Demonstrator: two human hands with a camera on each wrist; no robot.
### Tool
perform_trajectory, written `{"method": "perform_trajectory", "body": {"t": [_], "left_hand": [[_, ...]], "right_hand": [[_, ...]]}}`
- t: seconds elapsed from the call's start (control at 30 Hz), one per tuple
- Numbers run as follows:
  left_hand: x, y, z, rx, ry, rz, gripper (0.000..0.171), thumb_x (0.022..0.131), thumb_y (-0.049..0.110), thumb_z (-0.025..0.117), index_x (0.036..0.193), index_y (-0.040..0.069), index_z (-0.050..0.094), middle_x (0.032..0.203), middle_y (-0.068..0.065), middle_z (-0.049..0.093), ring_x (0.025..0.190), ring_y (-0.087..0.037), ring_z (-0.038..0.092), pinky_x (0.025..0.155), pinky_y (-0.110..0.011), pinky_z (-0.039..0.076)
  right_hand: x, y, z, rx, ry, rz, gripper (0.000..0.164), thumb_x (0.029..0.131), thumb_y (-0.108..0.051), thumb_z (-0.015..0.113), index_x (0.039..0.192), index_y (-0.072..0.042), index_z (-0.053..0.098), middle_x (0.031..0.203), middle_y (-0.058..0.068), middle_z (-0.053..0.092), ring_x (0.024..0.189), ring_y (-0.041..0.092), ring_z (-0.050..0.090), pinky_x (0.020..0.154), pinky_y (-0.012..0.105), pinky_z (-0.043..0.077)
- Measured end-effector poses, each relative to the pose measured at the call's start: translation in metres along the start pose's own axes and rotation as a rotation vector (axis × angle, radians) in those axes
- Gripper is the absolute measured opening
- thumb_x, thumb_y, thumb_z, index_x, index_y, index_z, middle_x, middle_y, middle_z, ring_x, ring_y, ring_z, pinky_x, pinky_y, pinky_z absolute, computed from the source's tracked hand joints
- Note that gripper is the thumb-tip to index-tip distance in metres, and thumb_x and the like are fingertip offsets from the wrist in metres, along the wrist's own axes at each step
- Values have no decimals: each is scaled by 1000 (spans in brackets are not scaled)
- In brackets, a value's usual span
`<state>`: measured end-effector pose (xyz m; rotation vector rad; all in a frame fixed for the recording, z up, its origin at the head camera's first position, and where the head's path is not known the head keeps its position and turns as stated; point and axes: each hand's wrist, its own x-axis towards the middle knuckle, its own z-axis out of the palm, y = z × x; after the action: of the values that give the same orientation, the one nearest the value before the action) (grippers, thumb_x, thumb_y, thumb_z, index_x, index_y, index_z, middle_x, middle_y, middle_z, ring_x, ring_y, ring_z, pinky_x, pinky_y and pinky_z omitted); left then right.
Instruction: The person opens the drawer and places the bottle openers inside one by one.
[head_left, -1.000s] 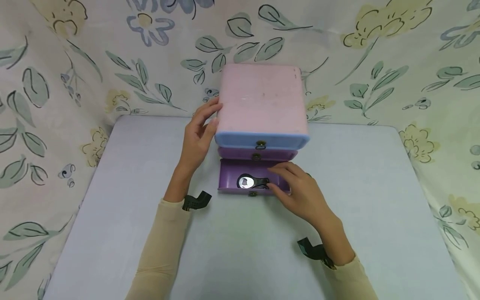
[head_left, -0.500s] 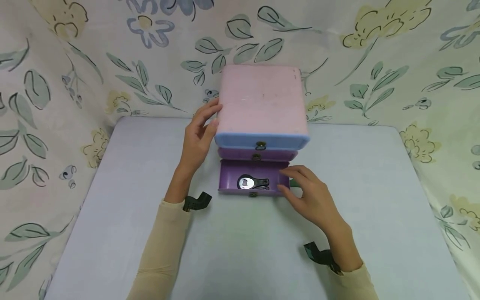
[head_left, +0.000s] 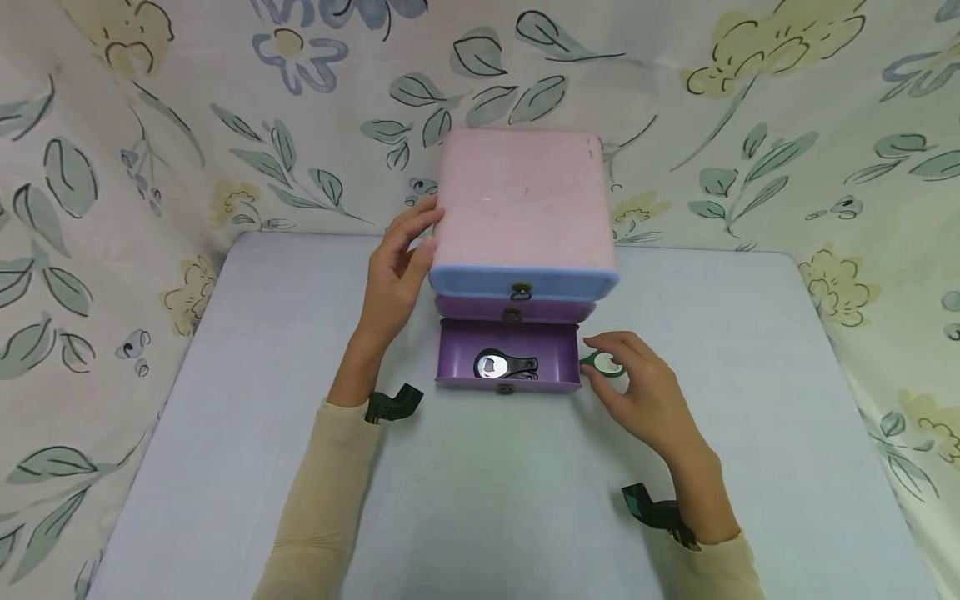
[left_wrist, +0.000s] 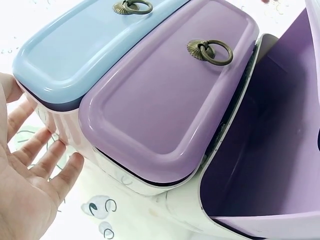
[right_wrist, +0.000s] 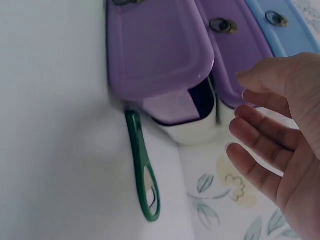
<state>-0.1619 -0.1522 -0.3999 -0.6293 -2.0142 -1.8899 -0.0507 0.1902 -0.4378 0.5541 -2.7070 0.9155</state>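
Observation:
My left hand [head_left: 392,287] rests its fingertips against the left side of the pink box [head_left: 525,200]; the left wrist view shows the fingers [left_wrist: 47,160] spread and fairly straight. The box's lowest purple drawer [head_left: 551,342] is pulled out. Inside it lies a black-handled tool [head_left: 517,365] with a round, pale head. My right hand [head_left: 648,396] hovers just right of that drawer, thumb and fingers apart, with nothing between them. Partly behind it in the head view, a green-handled tool [right_wrist: 137,145] with an oval loop head lies on the table beside the drawer.
Above the pulled-out drawer are a second purple drawer [head_left: 551,311] and a blue drawer [head_left: 465,282], both closed, with ring pulls. The box stands at the back of the pale table [head_left: 480,483], before a floral cloth [head_left: 660,92].
My right hand has moved right, from over the open drawer to beside it, uncovering the green-handled tool. The left hand, the drawers and the black-handled tool stay in place.

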Motion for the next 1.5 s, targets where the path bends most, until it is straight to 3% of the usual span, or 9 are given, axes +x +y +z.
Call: {"method": "perform_trajectory", "body": {"t": [0.13, 0.43, 0.57, 0.8, 1.13, 1.5], "left_hand": [[-1, 0, -2, -2, 4, 6, 41, 107, 10, 53, 145, -3, 59, 163, -10, 49, 154, -21, 46, 117, -27, 50], [-3, 0, -5, -14, 10, 15, 40, 107, 10, 53, 144, -4, 59, 163, -10, 49, 154, -23, 46, 116, -27, 50], [-3, -1, -5, -23, 2, 20, 41, 107, 9, 53, 144, -5, 59, 163, -12, 49, 154, -24, 46, 115, -26, 50], [0, -1, -3, -20, -6, 23, 40, 107, 9, 54, 145, -4, 59, 163, -11, 49, 154, -23, 46, 116, -27, 50], [1, 0, -2, -12, 3, 12, 41, 106, 9, 54, 144, -3, 60, 163, -10, 49, 153, -22, 47, 117, -29, 50], [1, -1, 0, -10, 3, -7, 41, 106, 10, 54, 145, -3, 59, 163, -11, 49, 153, -20, 47, 119, -32, 49]], "right_hand": [[-1, 8, 3, 5, -1, 10, 39, 90, -6, 81, 128, -6, 72, 125, 6, 72, 112, 26, 71, 92, 36, 57], [-5, 39, 22, 62, -122, 81, 40, 91, -4, 80, 130, -4, 71, 136, 14, 69, 130, 37, 62, 105, 58, 51], [-7, 50, 30, 69, -134, 61, 38, 89, 0, 80, 126, -2, 74, 139, 18, 68, 132, 43, 62, 108, 63, 50], [-6, 53, 29, 27, -141, 30, 33, 88, -2, 82, 121, -2, 77, 133, 18, 73, 130, 42, 65, 109, 62, 52], [-8, 50, 17, -61, -172, 135, 29, 91, -5, 80, 119, -2, 78, 123, 17, 71, 114, 38, 65, 94, 55, 56], [-12, 47, 5, -149, -260, 223, 40, 92, -19, 81, 126, 1, 72, 120, 23, 70, 108, 38, 68, 91, 57, 59]]}}
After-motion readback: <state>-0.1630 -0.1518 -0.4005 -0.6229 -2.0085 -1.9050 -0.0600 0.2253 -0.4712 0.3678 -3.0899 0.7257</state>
